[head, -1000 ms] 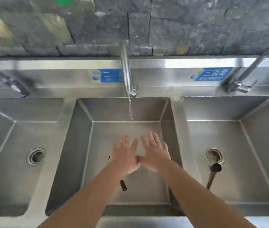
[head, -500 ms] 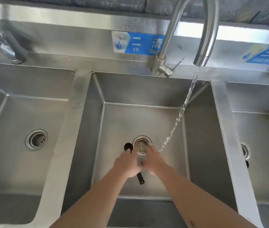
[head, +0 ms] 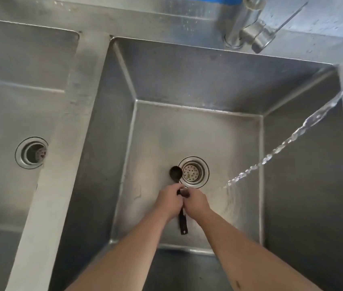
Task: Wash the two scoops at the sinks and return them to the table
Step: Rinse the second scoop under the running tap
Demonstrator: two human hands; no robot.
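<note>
A black scoop (head: pixel 176 174) lies on the floor of the middle sink (head: pixel 208 80), its bowl beside the drain strainer (head: pixel 193 172) and its handle end pointing toward me. My left hand (head: pixel 169 199) and my right hand (head: pixel 195 202) are both low in the sink, fingers closed around the middle of the scoop's handle. The handle's middle is hidden under my fingers. The second scoop is out of view.
Water (head: pixel 292 139) streams from the upper right and lands on the sink floor to the right of my hands. The tap base (head: pixel 248 32) stands on the back ledge. The left sink with its open drain (head: pixel 31 153) lies across a steel divider (head: pixel 61 154).
My head has dropped closer over the middle sink. My hands went from spread open under the water down to the sink floor and closed on the black scoop's handle.
</note>
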